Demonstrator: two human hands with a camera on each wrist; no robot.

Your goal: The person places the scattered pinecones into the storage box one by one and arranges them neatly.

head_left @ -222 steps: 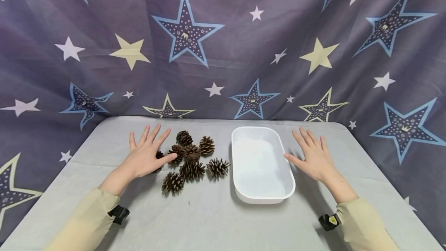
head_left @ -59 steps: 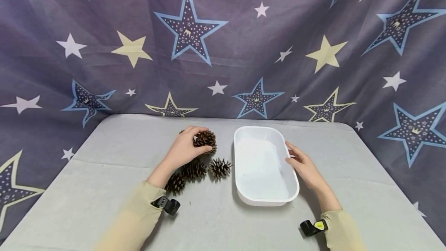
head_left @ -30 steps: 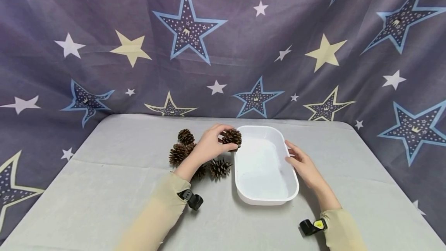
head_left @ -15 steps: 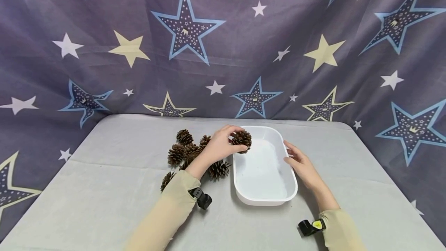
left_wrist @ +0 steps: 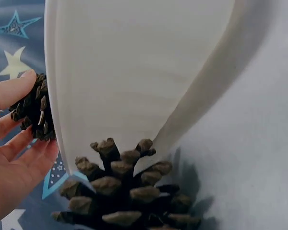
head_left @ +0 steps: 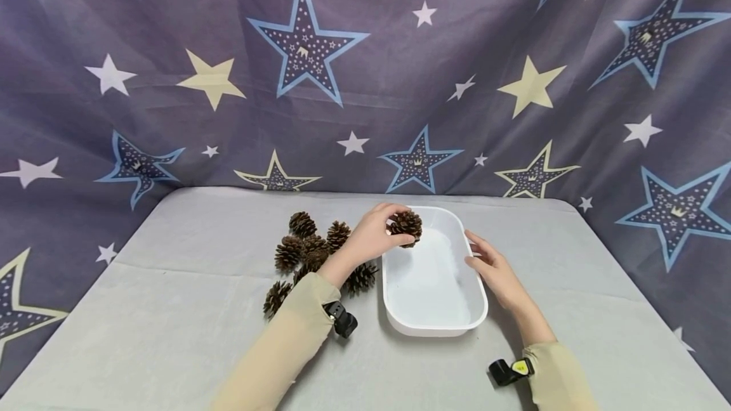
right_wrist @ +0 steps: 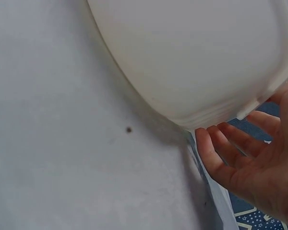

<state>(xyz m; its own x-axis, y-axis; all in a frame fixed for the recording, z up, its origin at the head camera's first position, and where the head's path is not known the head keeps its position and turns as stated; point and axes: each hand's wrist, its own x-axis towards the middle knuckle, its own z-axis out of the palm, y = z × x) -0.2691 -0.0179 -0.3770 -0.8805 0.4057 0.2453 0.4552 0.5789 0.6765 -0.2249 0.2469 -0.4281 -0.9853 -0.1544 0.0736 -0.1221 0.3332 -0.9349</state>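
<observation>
My left hand [head_left: 374,233] grips a brown pine cone [head_left: 407,227] between thumb and fingers, over the far left part of a white plastic tray [head_left: 434,328]. In the left wrist view the rim partly hides this pine cone [left_wrist: 36,110], while another pine cone [left_wrist: 125,196] stands close in the foreground. On the tray's right side my right hand [head_left: 498,274] holds the edge, thumb at the rim. The right wrist view shows that hand's fingers [right_wrist: 209,151] against the outer wall. The tray's visible floor bears no cones.
Left of the tray lies a cluster of several pine cones [head_left: 301,225], partly covered by the left forearm. The grey cloth-covered table [head_left: 143,335] ends at a star-patterned curtain [head_left: 365,68]. Small wrist cameras [head_left: 342,320] sit on both sleeves.
From spread above the table, both hands have closed in: the right onto the tray's edge, the left onto a pine cone in the cluster. The left hand has carried it rightward over the tray.
</observation>
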